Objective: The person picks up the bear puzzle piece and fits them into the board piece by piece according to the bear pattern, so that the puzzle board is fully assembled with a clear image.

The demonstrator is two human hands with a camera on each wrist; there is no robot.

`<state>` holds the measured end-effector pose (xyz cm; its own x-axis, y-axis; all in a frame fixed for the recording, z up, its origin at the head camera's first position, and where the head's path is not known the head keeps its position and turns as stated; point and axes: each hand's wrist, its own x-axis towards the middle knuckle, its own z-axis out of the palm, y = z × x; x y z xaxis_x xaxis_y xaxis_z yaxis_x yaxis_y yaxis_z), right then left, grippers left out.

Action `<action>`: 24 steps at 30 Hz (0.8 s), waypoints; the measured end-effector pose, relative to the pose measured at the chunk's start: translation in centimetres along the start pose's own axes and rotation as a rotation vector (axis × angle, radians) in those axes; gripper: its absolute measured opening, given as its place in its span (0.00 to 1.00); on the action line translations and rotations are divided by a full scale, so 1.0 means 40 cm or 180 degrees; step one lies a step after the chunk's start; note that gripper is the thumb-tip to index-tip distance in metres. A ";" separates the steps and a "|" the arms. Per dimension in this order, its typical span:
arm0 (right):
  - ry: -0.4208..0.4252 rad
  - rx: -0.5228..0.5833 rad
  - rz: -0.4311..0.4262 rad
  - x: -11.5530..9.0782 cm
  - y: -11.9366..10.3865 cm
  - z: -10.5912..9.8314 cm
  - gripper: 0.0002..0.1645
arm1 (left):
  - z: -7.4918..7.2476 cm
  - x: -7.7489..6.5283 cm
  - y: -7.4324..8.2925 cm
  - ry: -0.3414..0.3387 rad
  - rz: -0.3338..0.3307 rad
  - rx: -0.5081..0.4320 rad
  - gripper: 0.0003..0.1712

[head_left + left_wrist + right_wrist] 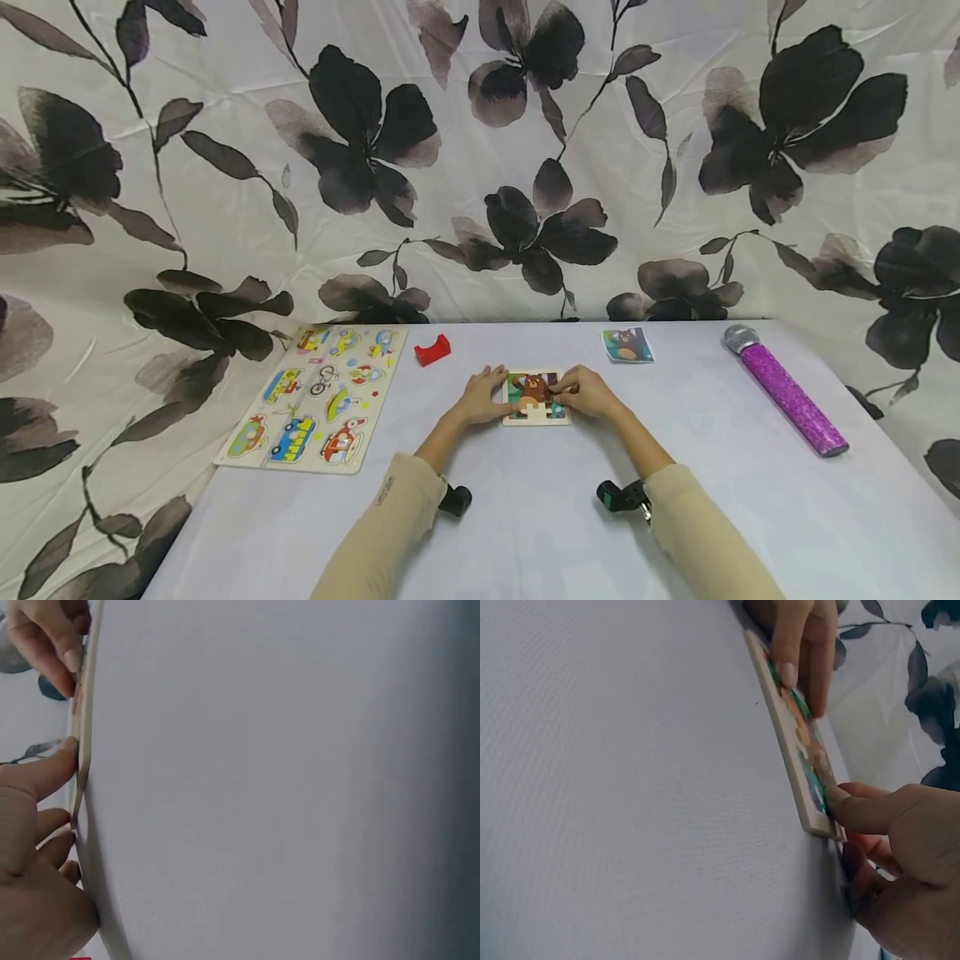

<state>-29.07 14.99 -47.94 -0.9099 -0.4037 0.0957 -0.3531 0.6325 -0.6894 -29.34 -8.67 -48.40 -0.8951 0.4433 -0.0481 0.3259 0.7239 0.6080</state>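
In the head view, the left hand holds the left edge of a bear puzzle, its thumb near the lower side. The right hand grips the right edge, fingers bent over the upper corner. The puzzle lies flat on the white table, between the hands; pale wood shows at its lower middle. A picture card lies beyond the right hand, a red block beyond the left. A vehicle board lies to the left, a pink microphone to the right.

In the left wrist view, the left thumb presses on the puzzle's rim, the other fingers curled beside it.

In the right wrist view, the right thumb presses near the puzzle's corner, fingers curled at the edge; I cannot tell whether they pinch a loose piece.
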 end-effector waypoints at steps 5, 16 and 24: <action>0.0016 0.0088 0.0283 0.010 -0.005 -0.003 0.11 | 0.009 -0.001 0.007 0.0222 0.0011 -0.0053 0.40; 0.0105 0.0271 0.0457 0.018 0.003 -0.015 0.17 | 0.066 -0.005 0.117 0.0566 0.0507 0.0306 0.14; 0.0125 0.0357 0.0625 0.018 0.006 -0.019 0.15 | 0.086 -0.010 0.146 0.0483 0.0721 0.1188 0.18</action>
<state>-29.97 15.35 -47.47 -0.9673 -0.2528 -0.0218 -0.1441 0.6180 -0.7728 -26.03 -2.80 -47.54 -0.8140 0.5502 0.1865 0.5809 0.7708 0.2615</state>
